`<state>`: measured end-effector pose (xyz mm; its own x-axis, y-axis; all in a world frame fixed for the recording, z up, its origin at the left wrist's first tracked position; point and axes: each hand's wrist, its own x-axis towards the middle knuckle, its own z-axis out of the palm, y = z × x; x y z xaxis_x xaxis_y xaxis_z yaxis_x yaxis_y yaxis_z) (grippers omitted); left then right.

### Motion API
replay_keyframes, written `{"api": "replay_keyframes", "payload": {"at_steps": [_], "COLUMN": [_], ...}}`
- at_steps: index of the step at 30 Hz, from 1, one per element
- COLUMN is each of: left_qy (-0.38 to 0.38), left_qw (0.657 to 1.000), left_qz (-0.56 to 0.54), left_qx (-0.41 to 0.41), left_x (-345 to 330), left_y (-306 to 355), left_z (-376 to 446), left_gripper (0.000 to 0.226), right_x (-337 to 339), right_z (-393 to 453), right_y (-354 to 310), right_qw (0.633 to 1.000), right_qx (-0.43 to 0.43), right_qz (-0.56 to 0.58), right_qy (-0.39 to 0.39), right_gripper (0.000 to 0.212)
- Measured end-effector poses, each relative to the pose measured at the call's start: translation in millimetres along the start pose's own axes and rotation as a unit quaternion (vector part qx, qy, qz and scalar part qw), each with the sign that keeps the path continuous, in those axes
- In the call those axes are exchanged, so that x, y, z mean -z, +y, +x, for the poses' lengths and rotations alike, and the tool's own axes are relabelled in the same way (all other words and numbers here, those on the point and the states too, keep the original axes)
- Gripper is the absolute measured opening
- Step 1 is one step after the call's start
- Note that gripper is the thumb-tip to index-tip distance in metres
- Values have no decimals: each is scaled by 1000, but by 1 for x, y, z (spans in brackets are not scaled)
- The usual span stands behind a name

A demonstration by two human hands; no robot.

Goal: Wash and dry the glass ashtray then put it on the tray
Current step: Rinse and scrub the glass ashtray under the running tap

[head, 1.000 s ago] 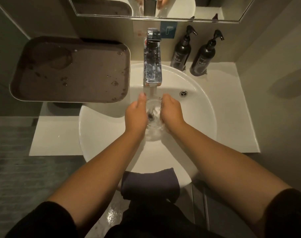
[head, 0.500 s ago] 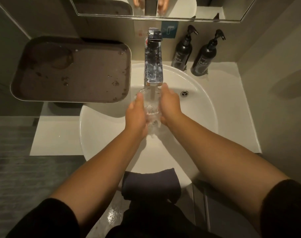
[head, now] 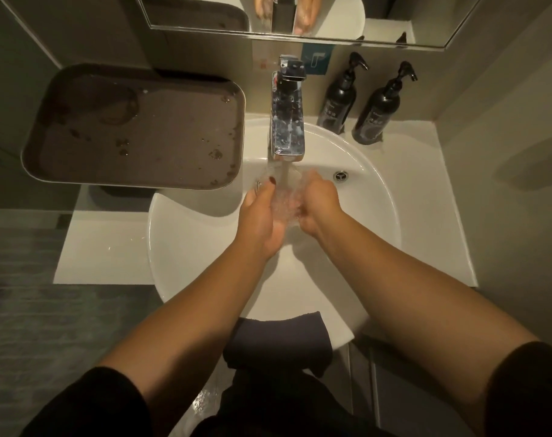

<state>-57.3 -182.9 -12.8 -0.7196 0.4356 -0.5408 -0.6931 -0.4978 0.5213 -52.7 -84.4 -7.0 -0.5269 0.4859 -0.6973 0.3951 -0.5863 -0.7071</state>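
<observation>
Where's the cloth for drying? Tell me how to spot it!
Find the big round white sink. Follow its rim down to the near edge, between the person's two forearms. The dark folded cloth hangs over that edge; it is the only soft thing there, unlike the shiny faucet and the two black pump bottles at the back.

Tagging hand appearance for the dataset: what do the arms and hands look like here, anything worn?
Both forearms are bare. Black sleeves sit pushed up above the elbows. The left hand has dark red polish on its thumbnail. The right hand shows no nails from this angle. No gloves, watch or rings are visible.
</observation>
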Motion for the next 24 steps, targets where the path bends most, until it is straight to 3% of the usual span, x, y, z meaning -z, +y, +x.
{"api": "replay_keyframes", "payload": {"at_steps": [4,7,9,12,16,20,24], "left_qy": [3,22,35,30,5,2,-7], "left_qw": [1000,998,997,997,997,997,997], "left_qz": [30,57,54,37,31,54,52], "left_qx": [1,22,50,59,69,53,48], "left_x": [7,14,17,19,13,15,16], "left_y": [10,12,12,9,11,16,17], "left_z": [6,8,10,14,16,19,19], "left_gripper": [45,50,59,66,69,63,65], "right_x": [17,29,23,-8,-44,-48,-46], "right_z": [-1,-3,-17,-45,-63,-56,-51], "right_y": [-20,-63,-101,-143,-157,-159,-164], "right_qw": [970,922,864,766,614,543,478], "right_qx": [95,248,387,513,539,524,552], "right_qz": [-212,-298,-319,-388,-562,-643,-673], "right_qy": [-66,18,46,-5,-132,-128,-118], "right_gripper": [26,23,26,21,35,48,41]}}
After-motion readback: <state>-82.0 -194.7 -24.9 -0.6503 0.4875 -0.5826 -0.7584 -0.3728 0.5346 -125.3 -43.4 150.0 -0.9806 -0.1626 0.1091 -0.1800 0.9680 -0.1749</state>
